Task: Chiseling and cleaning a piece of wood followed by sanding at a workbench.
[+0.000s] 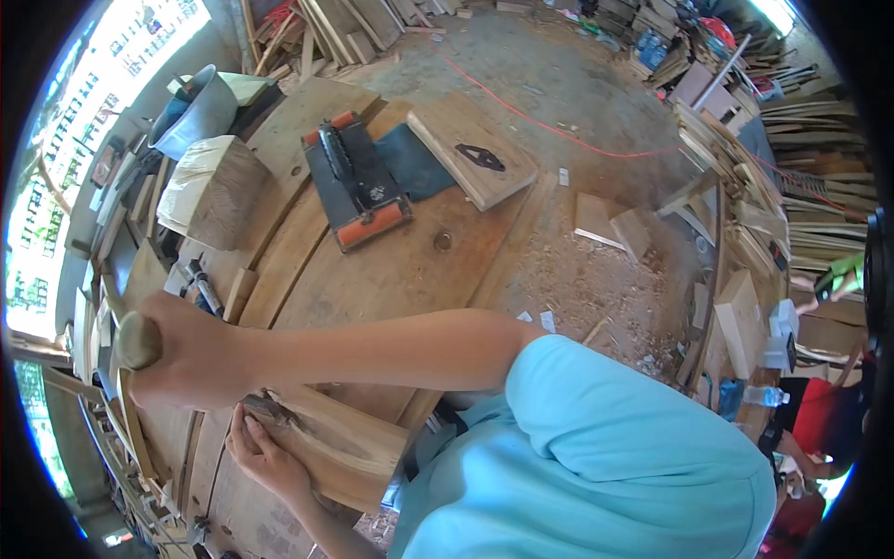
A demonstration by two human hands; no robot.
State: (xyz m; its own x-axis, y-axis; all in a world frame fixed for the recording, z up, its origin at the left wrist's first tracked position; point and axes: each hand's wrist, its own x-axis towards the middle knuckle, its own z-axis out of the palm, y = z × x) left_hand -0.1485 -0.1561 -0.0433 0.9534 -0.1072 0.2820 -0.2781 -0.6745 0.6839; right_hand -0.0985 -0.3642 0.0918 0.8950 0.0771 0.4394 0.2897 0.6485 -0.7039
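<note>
My right hand (pixel 196 359), its arm stretched across to the left, is closed round a tool with a rounded wooden handle end (pixel 139 341). A dark flat metal blade (pixel 266 408) shows just below that hand; it looks like part of the same tool, though the join is hidden. Under the blade lies a carved piece of wood (pixel 349 445) with a hollowed, light-coloured face. My left hand (pixel 267 458) is closed along the near-left edge of this wood, fingertips close to the blade.
On the bench (pixel 400 270) lie a black board with orange rollers (pixel 357 182), a wood block with a dark cut-out shape (pixel 473 154), and a wrapped block (pixel 212 191). A grey pot (pixel 196 112) stands behind. A red cord (pixel 521 115) crosses the floor. People (pixel 819 419) are at far right.
</note>
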